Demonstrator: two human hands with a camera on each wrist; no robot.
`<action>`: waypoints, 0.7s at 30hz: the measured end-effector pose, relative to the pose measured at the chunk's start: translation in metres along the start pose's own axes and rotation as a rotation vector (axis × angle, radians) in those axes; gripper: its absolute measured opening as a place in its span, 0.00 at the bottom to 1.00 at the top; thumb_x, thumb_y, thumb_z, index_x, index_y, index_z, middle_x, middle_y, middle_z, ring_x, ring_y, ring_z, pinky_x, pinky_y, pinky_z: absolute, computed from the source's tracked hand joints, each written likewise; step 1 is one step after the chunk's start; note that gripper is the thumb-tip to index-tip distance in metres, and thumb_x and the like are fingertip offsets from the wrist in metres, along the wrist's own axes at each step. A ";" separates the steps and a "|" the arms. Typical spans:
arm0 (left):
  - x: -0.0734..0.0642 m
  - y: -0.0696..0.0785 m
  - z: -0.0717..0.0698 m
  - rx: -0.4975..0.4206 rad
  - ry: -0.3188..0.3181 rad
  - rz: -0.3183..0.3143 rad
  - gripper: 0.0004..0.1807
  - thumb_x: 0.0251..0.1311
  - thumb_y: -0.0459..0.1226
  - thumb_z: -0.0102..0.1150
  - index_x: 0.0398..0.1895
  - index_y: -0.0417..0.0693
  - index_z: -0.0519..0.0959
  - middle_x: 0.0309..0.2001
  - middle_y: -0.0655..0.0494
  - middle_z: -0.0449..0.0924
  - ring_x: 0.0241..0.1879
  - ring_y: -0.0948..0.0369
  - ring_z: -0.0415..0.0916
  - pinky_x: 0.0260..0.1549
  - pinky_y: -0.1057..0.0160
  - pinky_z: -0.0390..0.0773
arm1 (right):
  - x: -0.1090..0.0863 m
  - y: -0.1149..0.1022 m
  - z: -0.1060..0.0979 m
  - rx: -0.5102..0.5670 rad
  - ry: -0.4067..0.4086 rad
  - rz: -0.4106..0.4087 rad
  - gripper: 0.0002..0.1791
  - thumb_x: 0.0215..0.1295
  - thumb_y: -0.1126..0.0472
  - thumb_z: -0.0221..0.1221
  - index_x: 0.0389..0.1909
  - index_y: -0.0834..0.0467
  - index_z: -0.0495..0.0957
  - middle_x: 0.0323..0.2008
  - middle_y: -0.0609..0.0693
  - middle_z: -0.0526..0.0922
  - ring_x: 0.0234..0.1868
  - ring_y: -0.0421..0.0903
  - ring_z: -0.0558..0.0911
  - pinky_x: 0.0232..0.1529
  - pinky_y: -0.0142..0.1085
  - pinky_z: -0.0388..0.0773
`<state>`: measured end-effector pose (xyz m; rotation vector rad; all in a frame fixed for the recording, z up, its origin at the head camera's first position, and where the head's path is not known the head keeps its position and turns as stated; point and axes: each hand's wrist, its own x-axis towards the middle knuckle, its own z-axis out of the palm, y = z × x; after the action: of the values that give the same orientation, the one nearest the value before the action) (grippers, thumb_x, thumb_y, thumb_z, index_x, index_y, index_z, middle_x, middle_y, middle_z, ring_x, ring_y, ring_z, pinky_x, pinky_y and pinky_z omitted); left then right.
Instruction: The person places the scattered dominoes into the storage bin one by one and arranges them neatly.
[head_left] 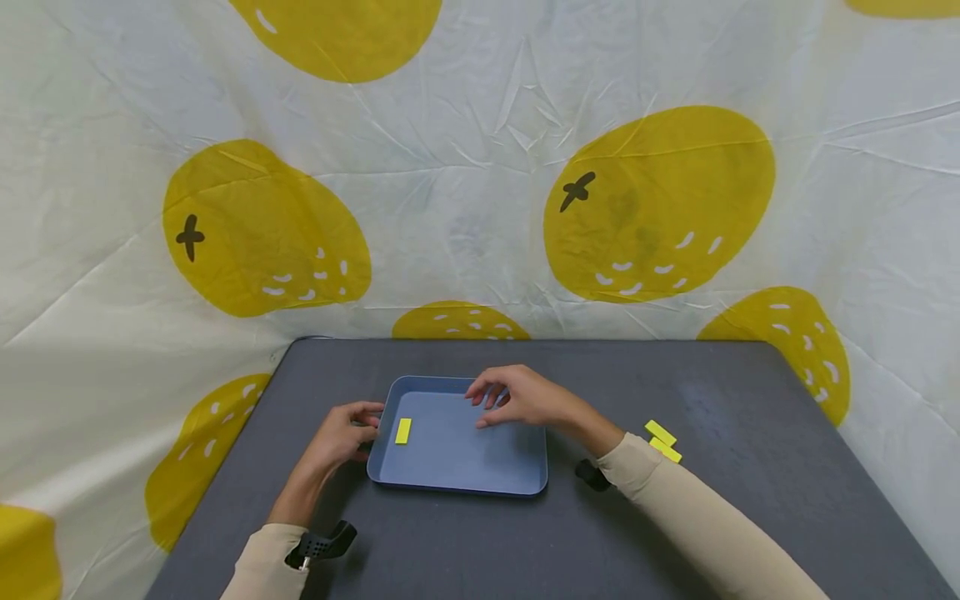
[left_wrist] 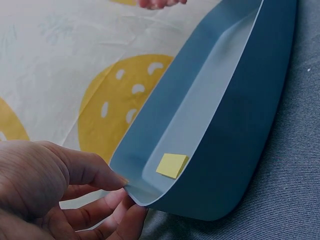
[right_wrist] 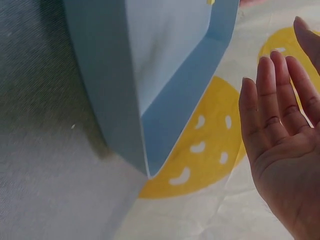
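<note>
A shallow blue tray (head_left: 472, 450) lies on the dark table, with one yellow block (head_left: 402, 431) flat inside near its left wall. My left hand (head_left: 347, 433) pinches the tray's left rim; in the left wrist view the thumb (left_wrist: 95, 172) is at the inner side of the rim and the fingers are outside it. Above the tray's far right part hovers my right hand (head_left: 525, 396). Its palm and outstretched, slightly bent fingers (right_wrist: 267, 95) show in the right wrist view, holding nothing.
Two more yellow blocks (head_left: 663, 442) lie together on the table (head_left: 735, 500) to the right, beside my right forearm. Behind the table hangs a white cloth (head_left: 465, 208) printed with large yellow fruits.
</note>
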<state>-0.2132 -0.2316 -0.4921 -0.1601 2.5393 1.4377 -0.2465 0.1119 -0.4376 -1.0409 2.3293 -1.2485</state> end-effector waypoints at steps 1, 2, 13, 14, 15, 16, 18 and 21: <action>0.000 0.000 0.000 0.003 -0.001 0.002 0.24 0.65 0.26 0.56 0.66 0.39 0.76 0.50 0.39 0.78 0.42 0.51 0.79 0.30 0.52 0.84 | -0.003 0.001 -0.002 0.004 0.002 0.002 0.20 0.58 0.59 0.73 0.52 0.52 0.83 0.46 0.46 0.85 0.45 0.53 0.83 0.51 0.48 0.82; 0.000 0.000 0.000 0.004 0.000 0.003 0.24 0.65 0.26 0.57 0.66 0.39 0.76 0.50 0.39 0.78 0.42 0.51 0.79 0.30 0.52 0.84 | -0.005 0.001 -0.003 0.011 0.003 0.005 0.20 0.59 0.58 0.73 0.52 0.52 0.83 0.46 0.46 0.85 0.45 0.54 0.83 0.52 0.50 0.81; 0.000 -0.001 -0.001 0.008 -0.006 0.010 0.24 0.65 0.26 0.56 0.66 0.39 0.76 0.50 0.39 0.78 0.43 0.51 0.79 0.31 0.52 0.85 | -0.032 0.014 -0.022 0.027 0.025 0.071 0.21 0.59 0.56 0.73 0.54 0.49 0.82 0.49 0.46 0.85 0.49 0.51 0.82 0.56 0.53 0.79; 0.000 -0.001 -0.001 0.009 -0.006 0.010 0.24 0.65 0.26 0.56 0.66 0.39 0.76 0.50 0.39 0.78 0.43 0.51 0.79 0.31 0.52 0.85 | -0.035 0.016 -0.024 0.025 0.026 0.071 0.21 0.59 0.56 0.73 0.54 0.49 0.82 0.50 0.46 0.85 0.48 0.50 0.82 0.56 0.53 0.79; 0.000 -0.001 -0.001 0.010 -0.007 0.011 0.24 0.65 0.26 0.56 0.66 0.39 0.76 0.50 0.39 0.78 0.43 0.51 0.78 0.31 0.52 0.85 | -0.038 0.018 -0.026 0.025 0.028 0.072 0.21 0.60 0.56 0.73 0.54 0.48 0.82 0.50 0.47 0.85 0.48 0.50 0.82 0.56 0.54 0.78; 0.000 -0.001 -0.001 0.009 -0.006 0.011 0.24 0.65 0.26 0.56 0.66 0.39 0.76 0.50 0.39 0.78 0.43 0.51 0.78 0.30 0.52 0.85 | -0.041 0.020 -0.029 0.028 0.032 0.070 0.21 0.60 0.56 0.72 0.54 0.49 0.82 0.51 0.49 0.85 0.49 0.50 0.82 0.56 0.55 0.78; 0.000 0.000 -0.001 0.006 -0.005 0.013 0.24 0.65 0.26 0.57 0.66 0.39 0.76 0.50 0.39 0.78 0.43 0.50 0.79 0.30 0.52 0.85 | -0.047 0.025 -0.034 0.032 0.038 0.067 0.20 0.61 0.55 0.72 0.54 0.49 0.82 0.52 0.50 0.85 0.50 0.54 0.82 0.56 0.56 0.78; 0.000 0.000 -0.002 0.001 -0.007 0.016 0.24 0.65 0.26 0.57 0.66 0.39 0.76 0.50 0.39 0.78 0.43 0.51 0.78 0.30 0.53 0.85 | -0.058 0.032 -0.042 0.032 0.042 0.069 0.20 0.62 0.55 0.71 0.55 0.50 0.82 0.52 0.49 0.85 0.52 0.59 0.81 0.57 0.57 0.77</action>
<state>-0.2135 -0.2334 -0.4915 -0.1345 2.5411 1.4400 -0.2444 0.1893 -0.4435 -0.9245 2.3476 -1.2891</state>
